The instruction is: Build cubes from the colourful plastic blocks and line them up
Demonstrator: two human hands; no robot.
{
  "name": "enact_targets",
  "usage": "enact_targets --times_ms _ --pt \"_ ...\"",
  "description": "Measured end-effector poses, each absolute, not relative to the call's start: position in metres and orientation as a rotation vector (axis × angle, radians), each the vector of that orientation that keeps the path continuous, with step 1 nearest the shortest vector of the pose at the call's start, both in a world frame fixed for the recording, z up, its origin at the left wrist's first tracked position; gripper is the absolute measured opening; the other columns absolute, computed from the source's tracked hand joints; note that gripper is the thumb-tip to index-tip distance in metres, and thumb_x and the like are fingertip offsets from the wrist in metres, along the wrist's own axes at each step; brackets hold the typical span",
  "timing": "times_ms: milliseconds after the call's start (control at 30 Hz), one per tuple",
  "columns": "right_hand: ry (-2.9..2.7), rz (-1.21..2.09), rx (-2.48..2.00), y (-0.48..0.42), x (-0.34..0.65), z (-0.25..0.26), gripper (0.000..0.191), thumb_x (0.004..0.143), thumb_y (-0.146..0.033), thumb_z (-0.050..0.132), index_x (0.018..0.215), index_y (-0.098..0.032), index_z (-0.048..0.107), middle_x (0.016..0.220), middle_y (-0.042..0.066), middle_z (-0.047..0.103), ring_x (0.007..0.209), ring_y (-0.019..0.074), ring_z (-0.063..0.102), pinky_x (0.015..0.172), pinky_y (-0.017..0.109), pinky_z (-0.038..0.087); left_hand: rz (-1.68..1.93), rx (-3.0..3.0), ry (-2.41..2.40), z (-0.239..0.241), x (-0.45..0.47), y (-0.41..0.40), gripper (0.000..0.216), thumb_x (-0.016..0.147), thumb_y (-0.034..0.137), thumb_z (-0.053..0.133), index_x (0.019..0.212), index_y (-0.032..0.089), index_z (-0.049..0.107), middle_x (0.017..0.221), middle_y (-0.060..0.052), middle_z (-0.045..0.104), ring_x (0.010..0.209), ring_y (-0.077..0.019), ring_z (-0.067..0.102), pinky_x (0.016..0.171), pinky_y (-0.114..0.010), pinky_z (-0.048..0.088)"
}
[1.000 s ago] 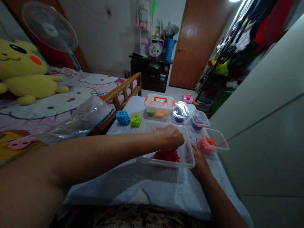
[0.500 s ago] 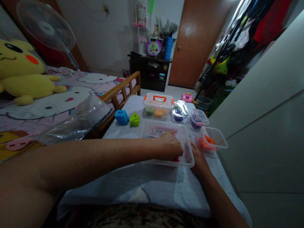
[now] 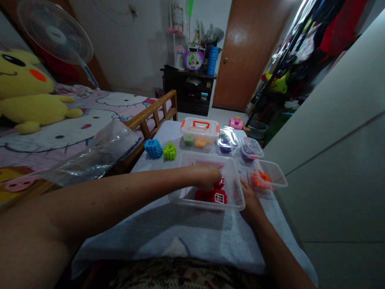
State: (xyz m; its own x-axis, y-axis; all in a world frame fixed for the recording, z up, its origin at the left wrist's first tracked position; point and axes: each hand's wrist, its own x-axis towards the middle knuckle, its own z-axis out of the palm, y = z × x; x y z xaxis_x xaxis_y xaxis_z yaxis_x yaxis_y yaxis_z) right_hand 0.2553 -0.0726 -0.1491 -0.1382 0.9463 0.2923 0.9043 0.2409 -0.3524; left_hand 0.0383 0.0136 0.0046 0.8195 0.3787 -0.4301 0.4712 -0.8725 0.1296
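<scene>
A shallow clear plastic container (image 3: 231, 160) sits on the cloth-covered table with red toy blocks (image 3: 207, 196) in it; one block shows a white window grid. My left hand (image 3: 209, 176) reaches across into it, fingers closed on a small red block (image 3: 221, 183) just above the others. The fingertips are partly hidden. Outside the container's right wall lies my right hand (image 3: 251, 200), its fingers stretched out beside the rim.
Behind stands a clear box with an orange handle (image 3: 201, 127). Smaller tubs line the right, including one with orange pieces (image 3: 264, 180). A blue block cluster (image 3: 153, 148) and a green one (image 3: 170, 151) sit left. A wooden bed rail (image 3: 150, 110) borders the table.
My left hand has moved up and slightly left inside the container, uncovering the red blocks near its front side. A small red block shows at my fingers. My right hand stays beside the container.
</scene>
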Motion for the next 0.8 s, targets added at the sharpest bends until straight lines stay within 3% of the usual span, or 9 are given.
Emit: enact_targets --times_ms 167,300,567,800 --pt "-2.080 0.099 -1.671 -0.072 0.258 -0.152 0.047 0.092 -0.019 0.039 0.136 -0.016 0.056 0.137 0.015 0.058 0.131 0.0250 0.049 0.111 0.048 0.041 -0.645 2.775 0.551 -0.002 0.040 0.007 0.029 0.071 0.020 0.068 0.099 0.016 0.075 0.085 -0.010 0.074 0.076 -0.0257 0.067 0.066 -0.033 0.052" --pt "-2.080 0.107 -1.660 -0.072 0.258 -0.153 0.048 0.090 -0.018 0.042 0.137 -0.017 0.055 0.137 0.015 0.058 0.132 0.0260 0.048 0.111 0.049 0.041 -0.652 2.820 0.601 -0.007 0.043 0.003 0.036 0.074 0.022 0.066 0.109 0.014 0.072 0.091 -0.014 0.074 0.079 -0.0287 0.068 0.065 -0.035 0.053" --pt "-2.053 0.157 -1.668 -0.073 0.256 -0.152 0.044 0.094 -0.022 0.038 0.135 -0.016 0.055 0.137 0.016 0.057 0.133 0.0255 0.048 0.112 0.049 0.040 -0.495 2.837 0.674 -0.007 0.036 0.006 0.036 0.072 0.025 0.071 0.107 0.019 0.071 0.098 -0.012 0.074 0.087 -0.0276 0.068 0.066 -0.032 0.052" --pt "-2.031 0.151 -1.676 -0.073 0.257 -0.155 0.045 0.093 -0.023 0.041 0.135 -0.016 0.055 0.138 0.015 0.057 0.133 0.0262 0.048 0.112 0.048 0.040 0.210 2.714 0.949 0.044 -0.025 0.046 0.027 0.085 0.022 0.060 0.111 0.015 0.065 0.097 -0.007 0.073 0.082 -0.0159 0.066 0.076 -0.027 0.049"
